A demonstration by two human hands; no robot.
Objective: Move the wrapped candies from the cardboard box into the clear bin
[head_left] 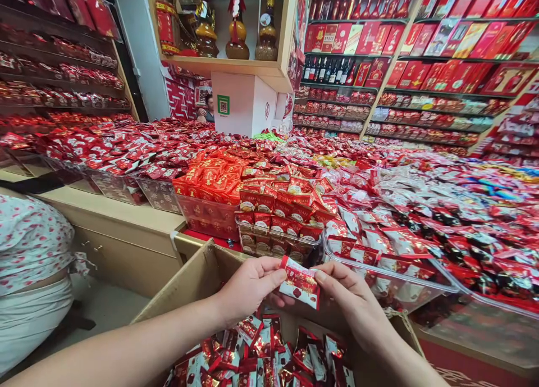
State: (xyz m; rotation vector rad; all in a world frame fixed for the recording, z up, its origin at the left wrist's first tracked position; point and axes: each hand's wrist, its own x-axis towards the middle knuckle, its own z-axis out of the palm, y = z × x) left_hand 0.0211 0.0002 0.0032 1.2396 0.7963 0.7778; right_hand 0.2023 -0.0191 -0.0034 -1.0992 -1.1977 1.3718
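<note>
Between my two hands is a small red and white candy packet [300,285] with gold lettering, tilted down to the right. My left hand [252,283] pinches its left end between thumb and fingers. At the other end, my right hand [351,291] grips the upper right corner with thumb and fingertips. Below them stands an open cardboard box [177,288], where many similar packets [265,353] lie loose in a heap. Both forearms reach in over the box and cover parts of it.
Clear plastic bins of wrapped sweets, one with red packets [280,218] and one with orange-red packets [210,176], border the box's far side. Another bin [396,263] stands at right. A person in a patterned top [31,241] is at left. Shelves [353,53] line the back.
</note>
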